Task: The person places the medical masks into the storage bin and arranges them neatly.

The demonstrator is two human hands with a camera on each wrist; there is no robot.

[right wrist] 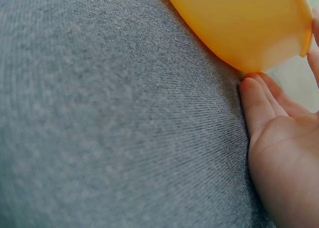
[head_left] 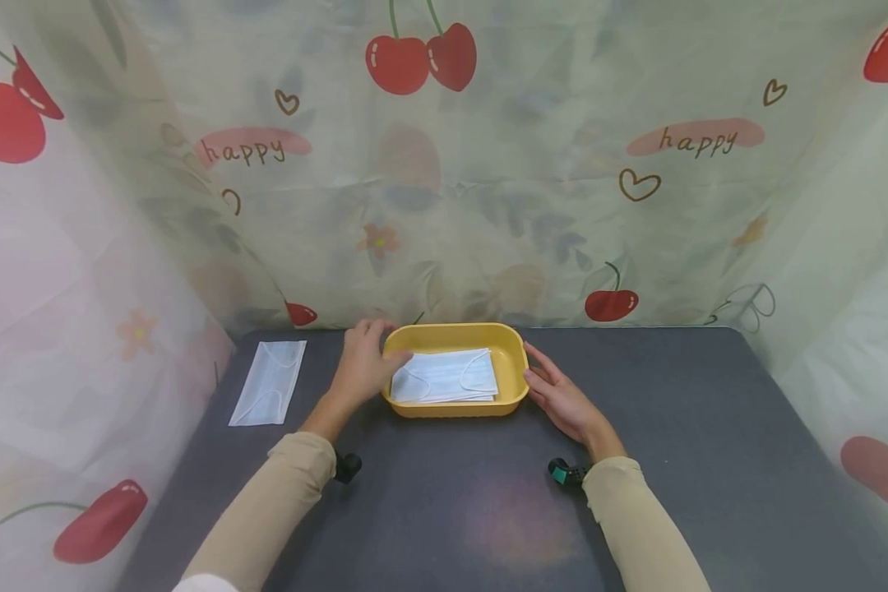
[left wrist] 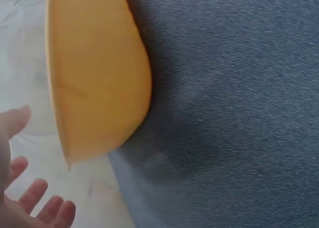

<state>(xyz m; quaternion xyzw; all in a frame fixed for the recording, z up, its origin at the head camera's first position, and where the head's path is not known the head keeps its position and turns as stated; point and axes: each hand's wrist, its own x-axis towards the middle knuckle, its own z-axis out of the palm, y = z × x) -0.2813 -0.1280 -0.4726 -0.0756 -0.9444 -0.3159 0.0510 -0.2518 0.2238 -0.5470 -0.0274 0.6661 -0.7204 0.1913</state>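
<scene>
A yellow plastic basket [head_left: 451,410] stands at the back middle of the table. Inside it lies a small stack of pale blue face masks [head_left: 444,380] with white ear loops. My left hand [head_left: 364,362] is at the basket's left end, its thumb over the rim; the left wrist view shows these fingers spread and apart from the yellow wall [left wrist: 99,78]. At the opposite end, my right hand [head_left: 565,403] touches the basket with fairly straight fingers, and the right wrist view has its fingertips against the basket's lower side [right wrist: 249,29]. Neither hand grips anything.
Another face mask [head_left: 268,383] lies flat by itself on the table's left side. The dark grey table [head_left: 444,493] meets a printed curtain [head_left: 488,205] at its back edge, and curtain hangs on both sides too.
</scene>
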